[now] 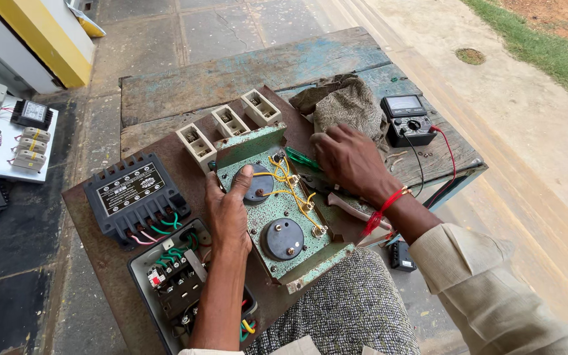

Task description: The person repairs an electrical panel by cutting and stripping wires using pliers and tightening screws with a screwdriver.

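Observation:
A green metal panel (297,253) with two round black meter backs and yellow wires lies tilted on a rusty brown board (100,263). My left hand (229,210) rests on the panel's left side, thumb on the upper round meter back (260,184). My right hand (350,161) lies palm down just right of the panel, fingers curled over tools with green and pale handles; whether it grips one is unclear. A red thread circles that wrist.
Black terminal unit (133,197), open grey box (172,283) with coloured wires, three cream fuse holders (228,121), a cloth (350,102), a multimeter (407,118) with red and black leads. White board with small devices (8,141) at left. Patterned fabric (350,309) covers my lap.

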